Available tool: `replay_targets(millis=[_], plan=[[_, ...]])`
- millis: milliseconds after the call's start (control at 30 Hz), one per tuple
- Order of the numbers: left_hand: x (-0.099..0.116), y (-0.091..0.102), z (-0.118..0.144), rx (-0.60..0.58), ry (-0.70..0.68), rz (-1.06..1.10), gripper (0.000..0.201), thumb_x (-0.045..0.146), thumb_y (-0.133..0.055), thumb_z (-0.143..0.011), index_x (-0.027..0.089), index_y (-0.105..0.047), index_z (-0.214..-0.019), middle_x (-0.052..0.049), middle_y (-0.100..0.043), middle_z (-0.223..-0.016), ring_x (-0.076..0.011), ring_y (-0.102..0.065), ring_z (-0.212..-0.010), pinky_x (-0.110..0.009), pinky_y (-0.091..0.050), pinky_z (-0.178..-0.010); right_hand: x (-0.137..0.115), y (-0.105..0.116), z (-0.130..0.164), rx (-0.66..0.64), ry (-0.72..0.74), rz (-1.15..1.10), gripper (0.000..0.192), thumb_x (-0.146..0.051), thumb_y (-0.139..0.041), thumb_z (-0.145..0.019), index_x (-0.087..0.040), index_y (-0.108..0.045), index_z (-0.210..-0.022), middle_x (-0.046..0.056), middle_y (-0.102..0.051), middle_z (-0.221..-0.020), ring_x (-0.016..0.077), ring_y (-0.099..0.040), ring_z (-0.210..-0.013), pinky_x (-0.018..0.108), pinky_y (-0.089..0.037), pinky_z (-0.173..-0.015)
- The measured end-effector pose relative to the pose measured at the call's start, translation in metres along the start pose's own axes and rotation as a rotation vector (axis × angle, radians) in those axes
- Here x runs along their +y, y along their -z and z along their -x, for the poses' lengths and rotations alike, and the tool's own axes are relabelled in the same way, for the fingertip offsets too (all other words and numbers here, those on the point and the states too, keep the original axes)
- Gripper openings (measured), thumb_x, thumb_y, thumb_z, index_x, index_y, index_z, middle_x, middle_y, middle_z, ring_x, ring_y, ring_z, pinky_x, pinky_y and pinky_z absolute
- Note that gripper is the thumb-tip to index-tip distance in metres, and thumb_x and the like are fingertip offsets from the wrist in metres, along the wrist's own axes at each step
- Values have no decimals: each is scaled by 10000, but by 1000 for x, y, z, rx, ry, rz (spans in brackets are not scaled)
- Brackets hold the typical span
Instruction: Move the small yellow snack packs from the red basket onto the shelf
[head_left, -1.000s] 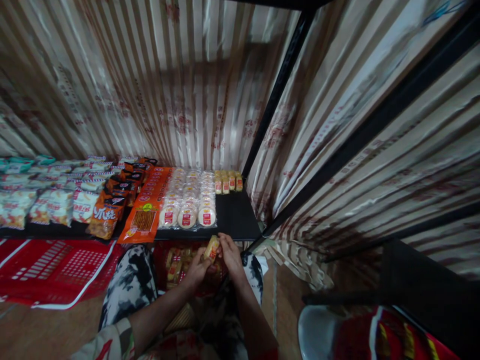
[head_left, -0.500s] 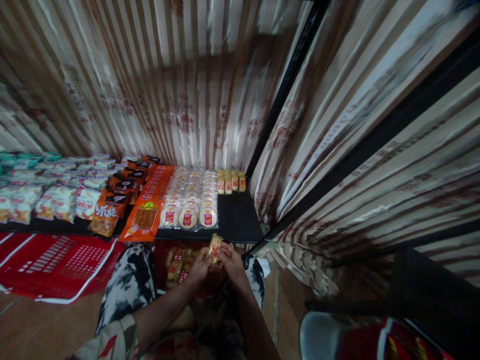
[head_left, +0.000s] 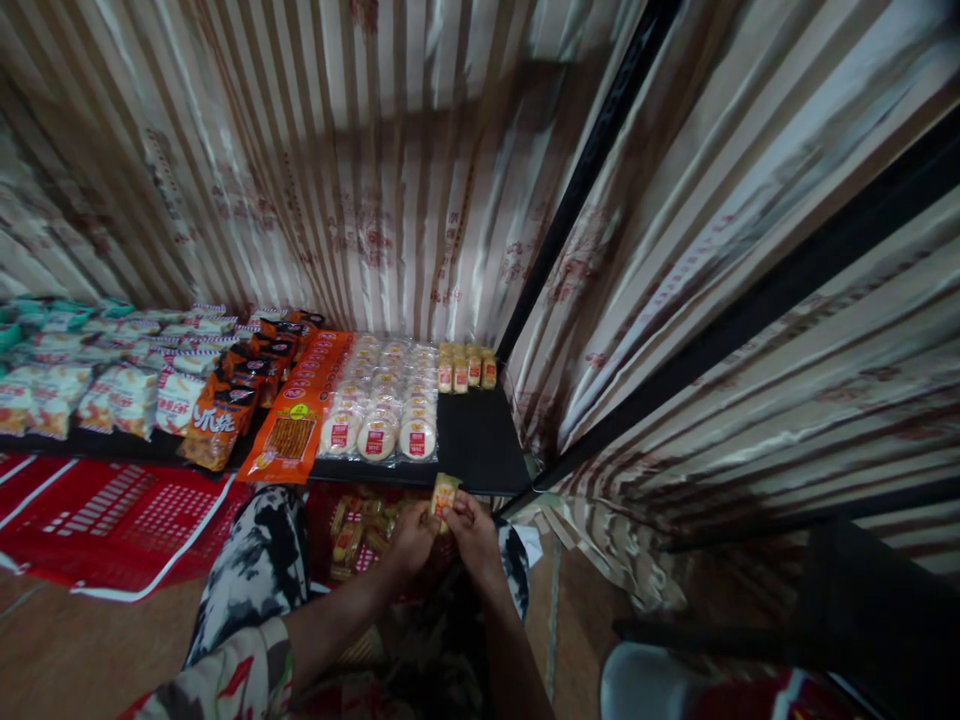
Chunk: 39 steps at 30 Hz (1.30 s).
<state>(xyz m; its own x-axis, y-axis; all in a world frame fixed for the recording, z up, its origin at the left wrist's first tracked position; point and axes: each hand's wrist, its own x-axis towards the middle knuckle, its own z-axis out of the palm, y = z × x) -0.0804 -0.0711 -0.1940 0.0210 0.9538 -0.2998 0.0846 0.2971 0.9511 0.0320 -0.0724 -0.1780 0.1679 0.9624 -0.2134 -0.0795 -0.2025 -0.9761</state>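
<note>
Both hands meet just below the front edge of a black shelf (head_left: 480,440). My left hand (head_left: 411,537) and my right hand (head_left: 472,530) pinch one small yellow snack packet (head_left: 442,493) between them, held upright. Beneath the hands a red basket (head_left: 330,520) holds several more of the same yellow packets (head_left: 352,530). At the back of the shelf stands a short row of matching yellow packets (head_left: 466,368).
On the shelf lie packs of round white cakes (head_left: 382,400), a long orange snack bag (head_left: 300,415), dark orange bags (head_left: 225,405) and pale snack bags (head_left: 90,385). Red baskets (head_left: 112,520) lie at the left. Striped wrapped panels and black shelf posts (head_left: 577,200) stand behind and right.
The two hands with the yellow packet have shifted slightly right and up toward the shelf edge; the view has drifted a little to the left.
</note>
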Motion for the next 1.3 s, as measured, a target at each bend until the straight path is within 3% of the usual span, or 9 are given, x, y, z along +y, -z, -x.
replay_targets(millis=[100,300,400,500,700,1300], plan=[[11,-3,3,84,-89,-119,162,200,-560,-721,174,-634,-862,-70,-654,-903,-233,-571,-917,-338,-397,-889,-1,3,-2,11,31,75,386,-425,-634,-626,-215,-601,-948,51,-714,-838,206,-673,-721,337,-535,-698],[30,-8,8,42,-63,-72,80,178,-535,-755,193,-531,-834,-27,-634,-787,-175,-581,-737,-268,-422,-714,-6,8,-6,52,59,201,376,-407,-594,-675,-212,-614,-996,61,-716,-881,193,-670,-711,310,-536,-667],[35,-9,8,10,-72,-134,63,151,-504,-778,203,-522,-808,-12,-627,-796,-161,-584,-769,-252,-422,-741,-6,10,-8,82,69,140,386,-402,-610,-652,-201,-615,-982,59,-718,-836,192,-666,-670,302,-535,-630],[39,-11,6,50,-88,-326,143,95,-447,-796,182,-558,-826,-34,-606,-877,-150,-565,-859,-239,-417,-807,-6,13,-9,121,70,130,396,-402,-630,-636,-191,-611,-971,53,-716,-811,189,-660,-642,303,-534,-618],[51,-13,3,32,-53,-578,292,99,-425,-815,186,-634,-1000,-55,-590,-997,-135,-554,-932,-215,-404,-868,-11,20,-13,124,76,166,418,-449,-610,-665,-190,-613,-994,66,-716,-850,198,-672,-690,306,-539,-625],[71,-28,-17,35,-135,-527,324,99,-471,-774,158,-644,-1042,-67,-633,-986,-169,-558,-947,-249,-404,-879,-18,28,-41,186,89,148,533,-500,-614,-631,-156,-583,-1036,108,-698,-927,197,-671,-700,310,-546,-635]])
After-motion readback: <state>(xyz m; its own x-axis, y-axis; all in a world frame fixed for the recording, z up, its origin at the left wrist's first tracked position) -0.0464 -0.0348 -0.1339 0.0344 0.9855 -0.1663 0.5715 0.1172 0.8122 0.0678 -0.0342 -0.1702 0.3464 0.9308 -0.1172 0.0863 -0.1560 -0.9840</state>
